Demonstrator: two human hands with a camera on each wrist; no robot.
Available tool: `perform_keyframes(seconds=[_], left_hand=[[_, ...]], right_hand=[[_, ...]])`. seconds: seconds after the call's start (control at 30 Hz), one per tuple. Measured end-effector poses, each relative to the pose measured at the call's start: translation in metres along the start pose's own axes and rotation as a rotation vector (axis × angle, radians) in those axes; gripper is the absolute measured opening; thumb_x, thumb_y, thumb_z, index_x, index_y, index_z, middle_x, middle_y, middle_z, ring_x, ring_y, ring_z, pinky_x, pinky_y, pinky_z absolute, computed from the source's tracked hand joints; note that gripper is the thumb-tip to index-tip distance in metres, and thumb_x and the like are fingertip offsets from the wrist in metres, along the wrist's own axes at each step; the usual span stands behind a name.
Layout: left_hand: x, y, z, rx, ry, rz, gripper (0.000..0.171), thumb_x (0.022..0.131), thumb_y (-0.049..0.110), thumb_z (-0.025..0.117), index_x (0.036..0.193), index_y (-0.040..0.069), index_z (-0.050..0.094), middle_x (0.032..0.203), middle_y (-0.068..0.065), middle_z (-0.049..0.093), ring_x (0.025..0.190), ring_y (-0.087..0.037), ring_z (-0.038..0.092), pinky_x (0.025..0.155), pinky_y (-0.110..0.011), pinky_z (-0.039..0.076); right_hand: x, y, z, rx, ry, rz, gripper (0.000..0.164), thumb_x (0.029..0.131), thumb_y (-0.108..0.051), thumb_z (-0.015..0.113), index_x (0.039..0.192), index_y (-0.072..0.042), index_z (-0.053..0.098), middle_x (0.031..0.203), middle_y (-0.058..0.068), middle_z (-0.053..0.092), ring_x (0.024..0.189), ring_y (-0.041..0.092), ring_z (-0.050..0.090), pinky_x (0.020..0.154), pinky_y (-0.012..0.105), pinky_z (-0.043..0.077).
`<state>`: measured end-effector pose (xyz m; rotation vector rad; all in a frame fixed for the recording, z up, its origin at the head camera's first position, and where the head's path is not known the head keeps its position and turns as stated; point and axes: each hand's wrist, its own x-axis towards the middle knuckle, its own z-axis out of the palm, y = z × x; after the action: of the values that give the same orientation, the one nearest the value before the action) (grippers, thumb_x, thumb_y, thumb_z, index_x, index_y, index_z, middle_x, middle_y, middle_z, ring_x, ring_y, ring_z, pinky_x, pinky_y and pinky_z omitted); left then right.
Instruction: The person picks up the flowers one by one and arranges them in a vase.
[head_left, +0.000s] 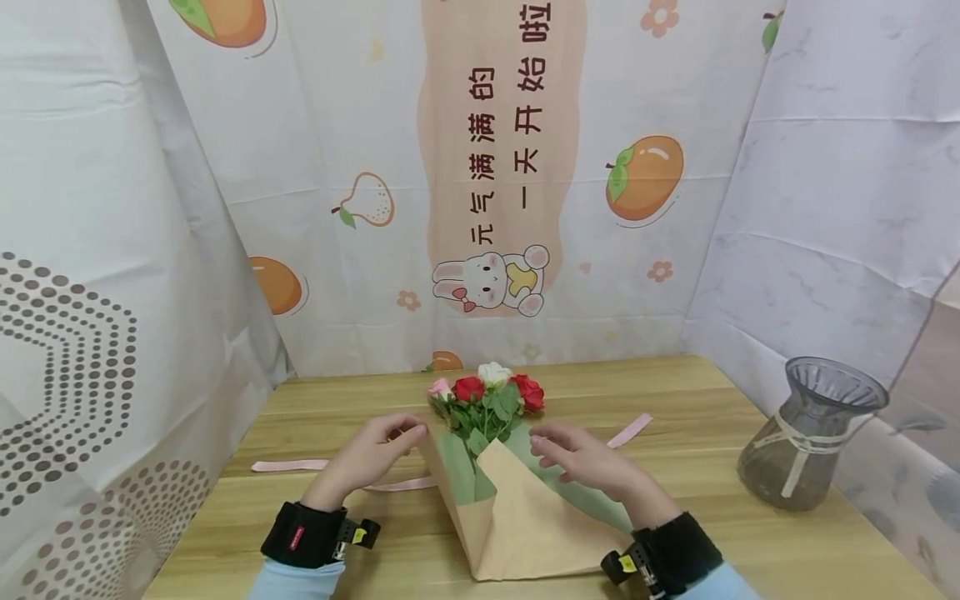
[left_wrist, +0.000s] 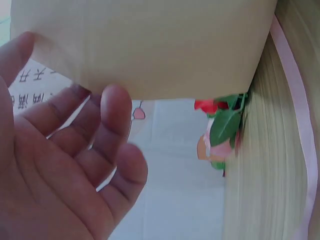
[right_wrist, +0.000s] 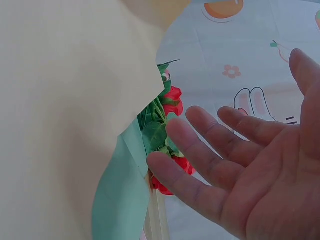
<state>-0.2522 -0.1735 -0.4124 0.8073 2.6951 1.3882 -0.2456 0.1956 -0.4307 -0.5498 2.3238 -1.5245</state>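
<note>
Paper (head_left: pixel 555 533): one sheet, tan outside, green inside; laid on the table (head_left: pixel 397 542) and folded into a cone, its left edge raised. A tan flap with a pointed tip is folded across the front.

Roses (head_left: pixel 495 375): red, white and pink, with green leaves (head_left: pixel 501 404); blooms shown at the far end of the paper, lower stems hidden within it.

Left hand (head_left: pixel 375 457): placed at the left edge of the paper, which is pinched between thumb and fingertips; the other fingers are loosely bent.

Right hand (head_left: pixel 588 462): held at the right side of the paper, near its green border; fingers straightened and spread apart, nothing gripped. Whether the border is touched cannot be told.

Ribbon (head_left: pixel 292 465): pink, flat; seen left of the paper and again beyond its right side, the stretch between being hidden.

Vase (head_left: pixel 795 458): grey, see-through, flared at the rim, a pale band tied round its neck; stood upright, well apart to the right of the paper.

Backdrop (head_left: pixel 337 125): white cloth, printed with fruit, lettering and a rabbit; hung beyond the paper.

Wristbands (head_left: pixel 303 533): two, black; worn nearer the viewer than the hands, either side of the paper.
</note>
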Motion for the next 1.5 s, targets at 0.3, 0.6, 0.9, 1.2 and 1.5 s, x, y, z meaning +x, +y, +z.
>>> perform_keyframes(seconds=[0.3,0.6,0.9,1.2,1.5], left_hand=[[-0.016,-0.009,-0.018,-0.021,-0.013,-0.027,0.040,0.113,0.029,0.039,0.115,0.004,0.070,0.098,-0.005,0.068,0.085,-0.022,0.064,0.074,-0.037,0.053],[-0.027,-0.015,-0.031,-0.056,-0.068,-0.020,0.043,0.113,0.027,0.037,0.108,0.001,0.070,0.094,-0.007,0.071,0.091,-0.025,0.066,0.076,-0.033,0.054],[-0.035,-0.018,-0.039,0.010,-0.122,-0.080,0.035,0.109,0.035,0.049,0.097,0.010,0.071,0.090,-0.009,0.069,0.084,-0.022,0.064,0.074,-0.040,0.055],[-0.042,-0.027,-0.043,0.109,-0.213,-0.130,0.033,0.106,0.033,0.056,0.095,0.006,0.072,0.088,-0.005,0.068,0.081,-0.022,0.061,0.070,-0.036,0.049],[-0.049,-0.038,-0.038,0.101,-0.240,-0.193,0.023,0.101,0.025,0.064,0.091,0.006,0.072,0.079,-0.002,0.063,0.068,-0.015,0.054,0.059,-0.028,0.044]], right_hand=[[0.001,-0.002,0.002,-0.013,-0.017,-0.012,0.057,0.107,-0.041,0.052,0.146,0.000,0.048,0.136,0.020,0.058,0.118,0.040,0.060,0.089,0.056,0.052],[0.002,-0.001,0.004,-0.005,-0.039,-0.026,0.057,0.106,-0.039,0.055,0.147,0.000,0.048,0.134,0.022,0.059,0.118,0.039,0.060,0.089,0.057,0.052],[0.007,-0.006,0.015,-0.066,-0.024,-0.072,0.058,0.103,-0.038,0.061,0.146,0.000,0.050,0.128,0.013,0.064,0.118,0.033,0.060,0.091,0.052,0.052],[0.016,-0.012,0.036,-0.160,-0.052,-0.155,0.052,0.102,-0.036,0.063,0.140,0.000,0.057,0.120,0.005,0.066,0.111,0.026,0.062,0.091,0.043,0.051],[0.022,-0.015,0.060,-0.151,-0.136,-0.142,0.049,0.100,-0.035,0.066,0.138,-0.005,0.059,0.116,0.000,0.067,0.105,0.020,0.065,0.086,0.036,0.053]])
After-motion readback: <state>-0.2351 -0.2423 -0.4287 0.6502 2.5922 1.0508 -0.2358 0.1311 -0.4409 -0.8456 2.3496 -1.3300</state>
